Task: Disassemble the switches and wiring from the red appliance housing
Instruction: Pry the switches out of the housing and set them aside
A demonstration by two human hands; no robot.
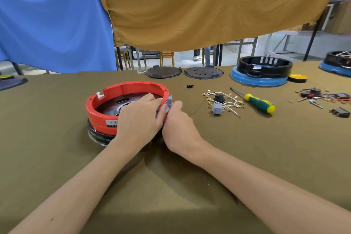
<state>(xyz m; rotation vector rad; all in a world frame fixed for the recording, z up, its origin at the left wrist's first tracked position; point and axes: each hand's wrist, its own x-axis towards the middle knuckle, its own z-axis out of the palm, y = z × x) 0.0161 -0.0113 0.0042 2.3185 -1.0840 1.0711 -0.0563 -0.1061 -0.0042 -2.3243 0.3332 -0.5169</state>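
Hands pinch grey switch on red housing rim.

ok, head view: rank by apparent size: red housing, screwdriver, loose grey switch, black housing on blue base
1. red housing, nearest the camera
2. black housing, farther off, so true size unsure
3. screwdriver
4. grey switch
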